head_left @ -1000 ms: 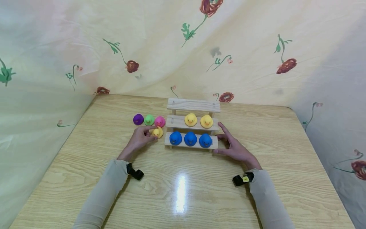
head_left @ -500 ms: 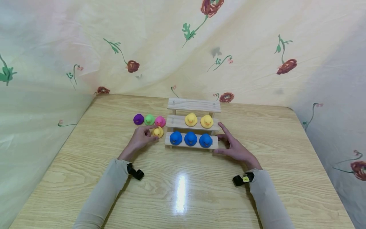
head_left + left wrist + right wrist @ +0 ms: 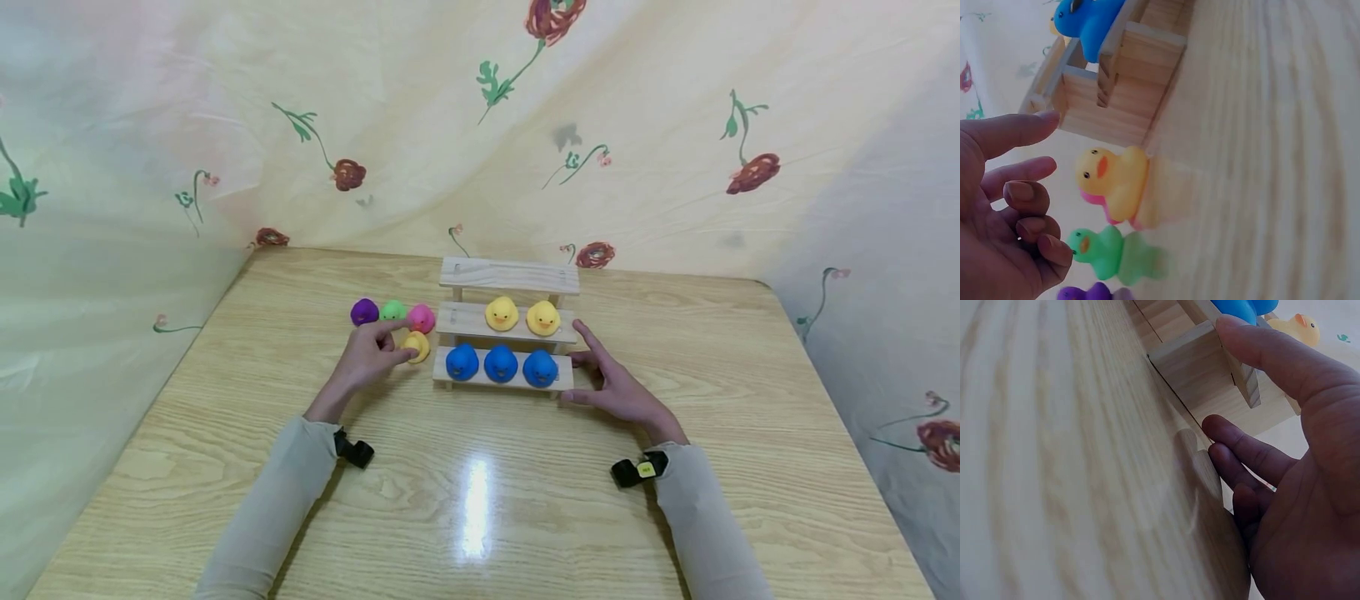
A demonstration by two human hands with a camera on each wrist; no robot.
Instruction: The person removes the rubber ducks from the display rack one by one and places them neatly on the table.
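A yellow rubber duck (image 3: 416,347) stands on the table just left of a three-tier wooden stand (image 3: 508,275). Beside this duck is my left hand (image 3: 369,357), thumb and index finger spread; the left wrist view shows a gap between the fingers and the duck (image 3: 1113,181). My right hand (image 3: 618,387) rests at the stand's right end. In the right wrist view its thumb (image 3: 1272,350) touches the front shelf's end, and fingertips (image 3: 1219,428) lie near the base. Several blue ducks (image 3: 500,363) line the bottom shelf; two yellow ducks (image 3: 501,314) sit on the middle one.
Behind the loose yellow duck, a purple duck (image 3: 364,312), a green duck (image 3: 392,312) and a pink duck (image 3: 422,318) stand in a row on the wooden table (image 3: 405,533). A flowered cloth (image 3: 420,108) hangs around the back and sides.
My left hand has let go of the yellow duck; its index finger has lifted away towards the pink duck. The right hand and the stand have stayed put.
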